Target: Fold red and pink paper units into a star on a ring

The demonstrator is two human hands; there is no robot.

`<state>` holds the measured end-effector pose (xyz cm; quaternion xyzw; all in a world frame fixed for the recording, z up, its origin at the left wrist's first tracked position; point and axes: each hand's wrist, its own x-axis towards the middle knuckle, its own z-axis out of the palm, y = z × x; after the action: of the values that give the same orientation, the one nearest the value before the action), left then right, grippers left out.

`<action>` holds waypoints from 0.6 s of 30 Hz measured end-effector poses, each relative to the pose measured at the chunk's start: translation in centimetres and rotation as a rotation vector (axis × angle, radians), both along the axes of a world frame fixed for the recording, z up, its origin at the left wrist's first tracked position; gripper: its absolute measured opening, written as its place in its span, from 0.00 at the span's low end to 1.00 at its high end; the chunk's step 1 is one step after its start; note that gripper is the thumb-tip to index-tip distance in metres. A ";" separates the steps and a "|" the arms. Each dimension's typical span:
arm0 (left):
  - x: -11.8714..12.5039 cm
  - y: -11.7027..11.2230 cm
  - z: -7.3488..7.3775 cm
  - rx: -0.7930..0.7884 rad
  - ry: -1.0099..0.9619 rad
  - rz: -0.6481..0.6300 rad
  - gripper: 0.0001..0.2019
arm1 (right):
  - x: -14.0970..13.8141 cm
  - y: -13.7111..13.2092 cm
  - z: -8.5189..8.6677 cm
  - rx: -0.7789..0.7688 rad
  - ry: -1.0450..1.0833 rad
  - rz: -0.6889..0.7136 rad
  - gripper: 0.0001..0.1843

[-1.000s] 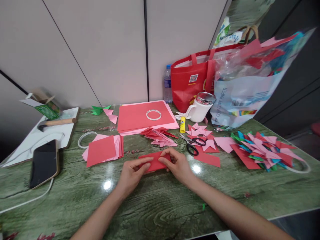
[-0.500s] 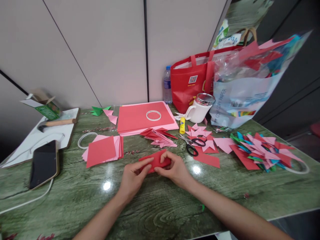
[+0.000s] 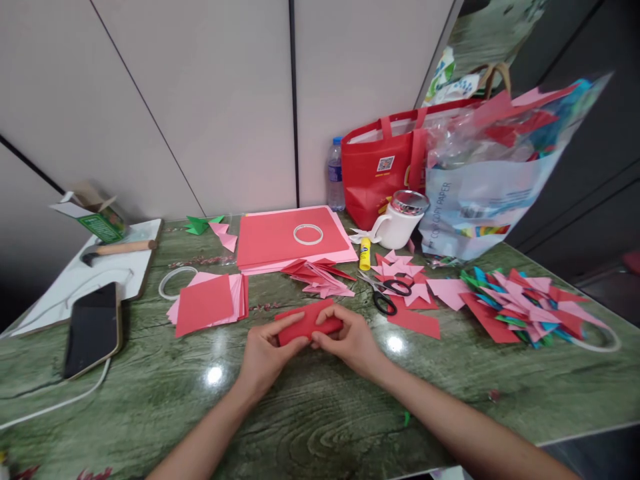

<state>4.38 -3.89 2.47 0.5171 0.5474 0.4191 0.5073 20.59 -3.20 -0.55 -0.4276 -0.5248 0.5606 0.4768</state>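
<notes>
Pinching red paper (image 3: 309, 321) with left hand (image 3: 264, 350) and right hand (image 3: 354, 341); likely light, thin, easily creased, best held by opposite edges.

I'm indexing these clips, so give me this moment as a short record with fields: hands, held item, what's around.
left hand: pinching red paper
right hand: pinching the same paper
just beyond: pile of red and pink pieces
to the left: stacked sheets, tape roll, phone
beyond, to the right: black-handled scissors, yellow glue stick
farther back: white mug, red bag
</notes>
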 end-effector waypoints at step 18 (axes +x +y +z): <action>-1.6 1.2 0.1 0.020 0.007 0.094 0.24 | 2.1 2.0 0.5 0.043 0.037 -0.027 0.14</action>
<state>2.78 -2.72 2.55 0.4973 0.5688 0.4458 0.4799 22.66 -1.25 -0.09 -0.4141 -0.5220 0.5505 0.5030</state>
